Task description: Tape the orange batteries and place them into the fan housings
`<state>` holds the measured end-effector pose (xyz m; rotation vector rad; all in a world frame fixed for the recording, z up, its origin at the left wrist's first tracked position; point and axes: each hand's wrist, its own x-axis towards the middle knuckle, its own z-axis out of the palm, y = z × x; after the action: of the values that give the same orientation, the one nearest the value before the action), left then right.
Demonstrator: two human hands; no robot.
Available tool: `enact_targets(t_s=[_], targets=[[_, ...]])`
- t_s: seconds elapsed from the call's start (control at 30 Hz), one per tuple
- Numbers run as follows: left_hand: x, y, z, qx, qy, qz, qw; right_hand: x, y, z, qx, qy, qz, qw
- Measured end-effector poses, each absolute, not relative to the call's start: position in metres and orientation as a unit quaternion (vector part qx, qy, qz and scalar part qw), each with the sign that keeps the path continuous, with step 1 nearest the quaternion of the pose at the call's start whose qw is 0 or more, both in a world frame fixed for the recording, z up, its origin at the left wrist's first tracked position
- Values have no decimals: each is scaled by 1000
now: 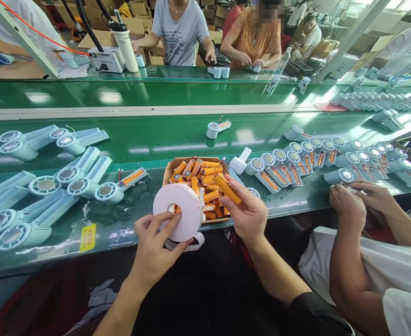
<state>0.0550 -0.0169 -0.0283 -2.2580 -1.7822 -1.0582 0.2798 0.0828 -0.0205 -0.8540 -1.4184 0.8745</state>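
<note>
My left hand (156, 249) grips a wide roll of white tape (168, 200), its fingers at the central hole and the thumb along the lower edge. A loose strip of tape curls beneath the roll. In my right hand (250, 214) is an orange-wrapped cylindrical battery (227, 187), pinched between thumb and fingers and tilted. Both hands are above the front edge of the bench. Behind the roll stands a cardboard box (166, 175) of similar orange batteries (210, 171), some with thin red wires; the roll hides its front left part.
Pale blue fan-like housings (46, 185) lie in groups on the left; more with orange batteries in their handles (269, 181) line the right. One housing (213, 130) sits on the green belt (156, 135). Beside me on the right, a co-worker's hands (349, 205) handle a housing. People work across the line.
</note>
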Motion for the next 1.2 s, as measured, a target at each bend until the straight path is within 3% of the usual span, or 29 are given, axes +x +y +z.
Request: enact_targets(t_s=[0.3, 0.53, 0.6, 0.67, 0.8, 0.97, 1.1, 1.2], targets=[[56, -17, -27, -746, -568, -340, 67, 258, 48, -35, -376, -610, 482, 504], [55, -14, -18, -790, -516, -286, 166, 302, 99, 7, -376, -663, 572, 304], [58, -14, -20, -795, -517, -266, 172, 308, 108, 13, -388, -661, 572, 291], [65, -13, -23, -794, -525, -253, 173, 301, 107, 10, -403, -607, 582, 361], [91, -15, -28, -763, -551, -282, 186, 271, 82, -10, -395, -425, 569, 583], [101, -17, -20, -782, -543, -277, 131, 305, 103, -5, -396, -410, 506, 647], [58, 15, -4, -800, -550, -211, 113, 376, 143, 14, -377, -393, 291, 787], [53, 52, 18, -795, -568, -187, 101, 391, 136, 10, -384, -374, 313, 784]])
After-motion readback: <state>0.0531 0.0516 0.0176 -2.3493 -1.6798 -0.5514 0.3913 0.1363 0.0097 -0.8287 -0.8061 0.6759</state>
